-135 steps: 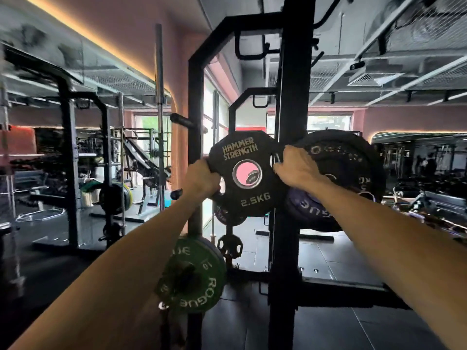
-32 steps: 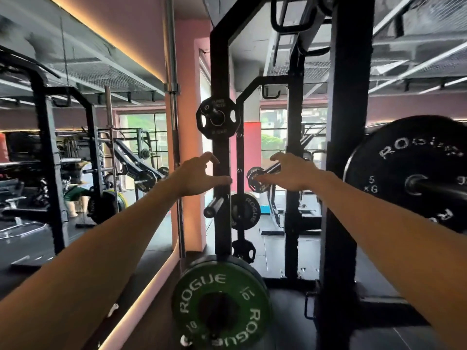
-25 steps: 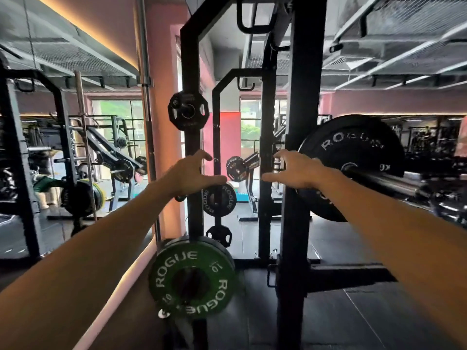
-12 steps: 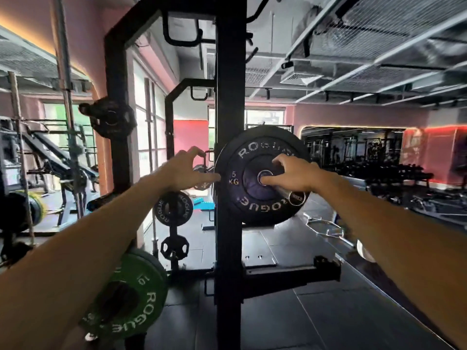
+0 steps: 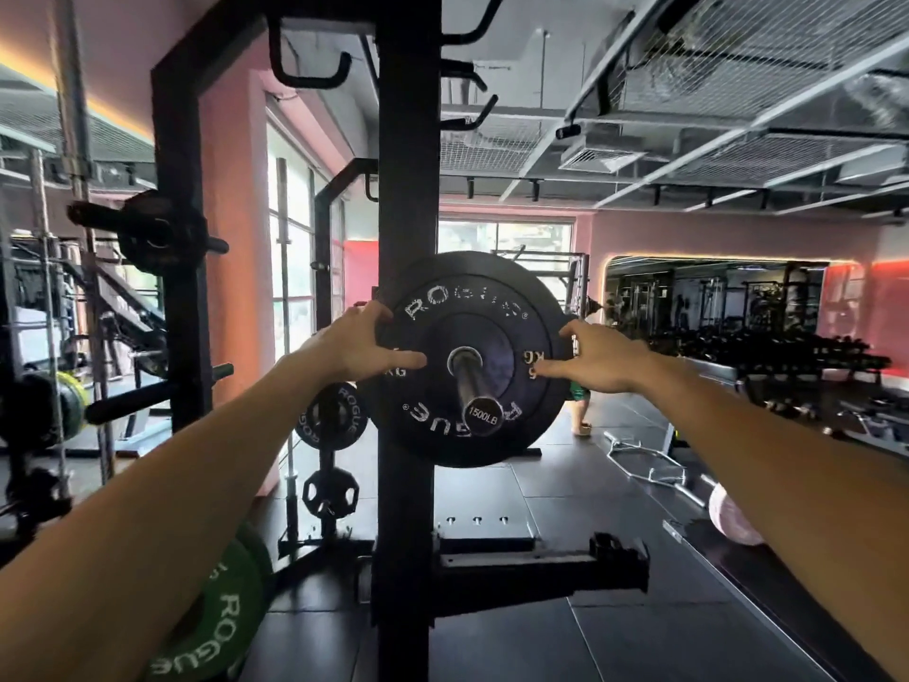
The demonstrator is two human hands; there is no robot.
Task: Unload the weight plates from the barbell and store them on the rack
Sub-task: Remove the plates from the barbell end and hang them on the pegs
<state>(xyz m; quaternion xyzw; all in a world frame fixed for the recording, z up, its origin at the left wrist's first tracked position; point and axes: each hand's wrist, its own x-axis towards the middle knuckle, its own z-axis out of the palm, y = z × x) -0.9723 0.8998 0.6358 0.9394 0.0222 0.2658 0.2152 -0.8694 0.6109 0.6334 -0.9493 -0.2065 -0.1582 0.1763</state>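
A black ROGUE 5 kg bumper plate point(image 5: 472, 297) sits on the steel barbell sleeve point(image 5: 474, 391), whose end cap reads 1500LB and points toward me. My left hand point(image 5: 354, 347) grips the plate's left rim, thumb lying across its face. On the opposite rim my right hand point(image 5: 605, 361) holds on, fingers over the edge and thumb on the face. The black rack upright point(image 5: 406, 164) stands just left of the plate and hides part of it. A small black plate point(image 5: 157, 233) hangs on an upper peg of the rack's left post.
A green ROGUE plate point(image 5: 211, 627) hangs low at the left, by my left forearm. A bare peg point(image 5: 133, 403) juts from the left post. Two small plates point(image 5: 332, 415) hang behind the upright. A trap bar point(image 5: 644, 465) lies on the floor at right. A person point(image 5: 580, 401) stands far back.
The view has swung from the rack's left post to the barbell end. Both hands, hovering open before, have spread apart and now hold the bumper plate's left and right rims.
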